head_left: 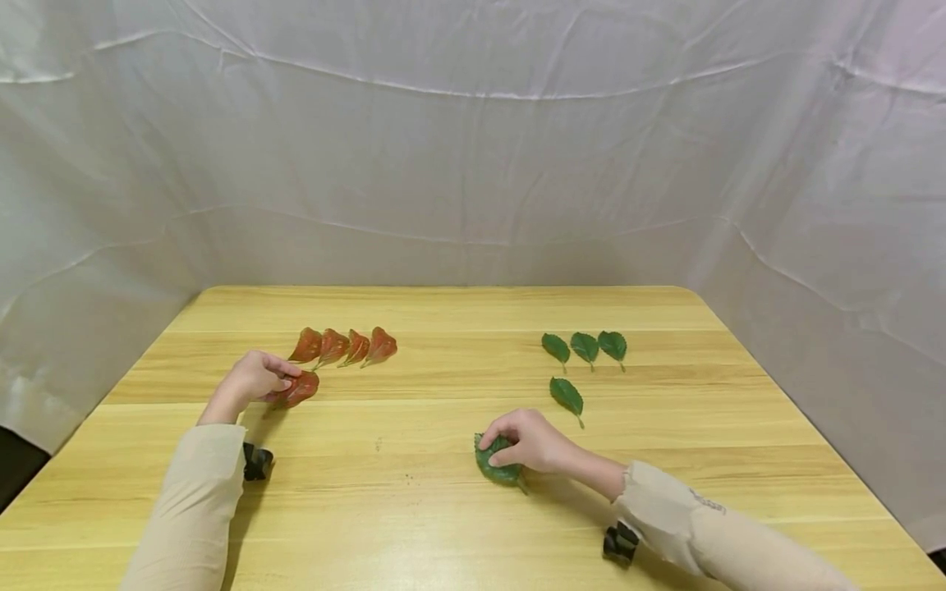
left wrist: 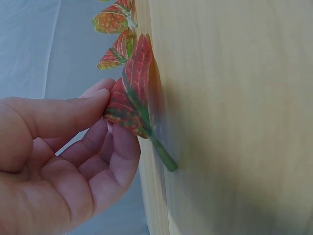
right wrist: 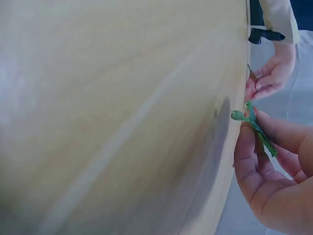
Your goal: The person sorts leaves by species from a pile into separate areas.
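Observation:
My left hand (head_left: pixel 254 379) pinches a red leaf (head_left: pixel 301 389) by its edge, just in front of a row of several red leaves (head_left: pixel 333 345). Seen from the left wrist, thumb and fingers grip this red leaf (left wrist: pixel 134 93), whose green stem points down toward the tabletop. On the right, my right hand (head_left: pixel 534 441) holds a green leaf (head_left: pixel 497 464) between thumb and fingers, low over the front middle of the table. The right wrist view shows that green leaf (right wrist: pixel 255 125) nearly edge-on. A single green leaf (head_left: pixel 566 395) lies beyond the right hand.
Three green leaves (head_left: pixel 585 347) lie in a row at the back right of the wooden table (head_left: pixel 443 525). Pale cloth (head_left: pixel 473 164) hangs around the back and sides. Black wrist devices (head_left: pixel 621 543) sit at both cuffs.

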The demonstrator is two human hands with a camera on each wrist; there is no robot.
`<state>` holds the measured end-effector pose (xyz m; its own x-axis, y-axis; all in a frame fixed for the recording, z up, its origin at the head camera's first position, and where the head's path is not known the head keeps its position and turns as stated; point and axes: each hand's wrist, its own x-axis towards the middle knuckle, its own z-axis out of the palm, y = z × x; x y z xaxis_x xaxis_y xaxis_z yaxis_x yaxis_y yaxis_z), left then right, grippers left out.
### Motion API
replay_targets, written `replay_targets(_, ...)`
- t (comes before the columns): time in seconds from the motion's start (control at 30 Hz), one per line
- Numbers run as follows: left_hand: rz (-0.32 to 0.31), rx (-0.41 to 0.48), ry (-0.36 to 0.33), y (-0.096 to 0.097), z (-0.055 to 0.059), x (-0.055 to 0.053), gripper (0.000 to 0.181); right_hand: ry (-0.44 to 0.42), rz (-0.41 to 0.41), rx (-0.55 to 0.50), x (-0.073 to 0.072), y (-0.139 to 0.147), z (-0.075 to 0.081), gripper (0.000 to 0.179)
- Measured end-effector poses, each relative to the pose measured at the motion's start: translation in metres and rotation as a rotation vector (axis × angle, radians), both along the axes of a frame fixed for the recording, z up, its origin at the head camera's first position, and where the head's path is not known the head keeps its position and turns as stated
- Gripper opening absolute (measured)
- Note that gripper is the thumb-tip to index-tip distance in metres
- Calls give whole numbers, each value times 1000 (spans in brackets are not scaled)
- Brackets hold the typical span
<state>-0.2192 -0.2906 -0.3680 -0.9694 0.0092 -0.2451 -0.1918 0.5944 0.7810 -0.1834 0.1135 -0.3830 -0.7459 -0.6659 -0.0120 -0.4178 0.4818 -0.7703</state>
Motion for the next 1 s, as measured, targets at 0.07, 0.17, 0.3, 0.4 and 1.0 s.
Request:
replay_targets(0.07,0,0,0,0,0,0,26,2,-6,-4,-1,3,1,12)
replay_targets(0.17,0,0,-3,0,0,0,26,6,-13,-9,-1,7,1,11)
replay_targets(0.3,1,-6,-8,0,0,1,26,2,-33,-9,-3,13,0,11)
replay_targets(0.4,-1,-11,-9,0,0,1,25,-7,-53,-10,-4,18,-1,11)
replay_targets(1.0,-18,-9,3,1,2,3,25,30,-187,-27,-14,55,10,9)
